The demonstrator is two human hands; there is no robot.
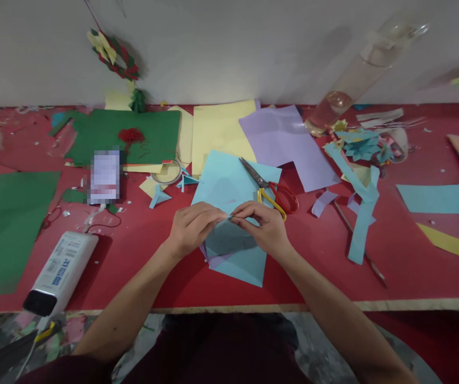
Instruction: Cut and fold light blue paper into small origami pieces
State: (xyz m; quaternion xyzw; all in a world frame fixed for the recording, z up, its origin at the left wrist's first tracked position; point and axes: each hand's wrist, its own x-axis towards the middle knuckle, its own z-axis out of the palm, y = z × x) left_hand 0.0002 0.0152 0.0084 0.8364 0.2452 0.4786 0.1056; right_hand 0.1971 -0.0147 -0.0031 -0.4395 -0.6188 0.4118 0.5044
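Note:
Over a sheet of light blue paper (237, 184), my left hand (193, 226) and my right hand (263, 226) meet fingertip to fingertip. Both are closed in a pinch on a tiny light blue paper piece (228, 216), mostly hidden by the fingers. Just beyond my right hand lie scissors (263, 184) with one red and one yellow handle, blades pointing away to the left. Small folded blue paper pieces (159, 197) rest left of the sheet, beside a roll of clear tape (169, 173).
Purple paper (289, 138), yellow paper (217, 128) and green paper (153, 130) lie along the back. A phone (104, 176) and a white power bank (61, 272) are at left. A bottle (345, 90) stands back right, near paper strips (359, 229) and a thin stick (368, 256).

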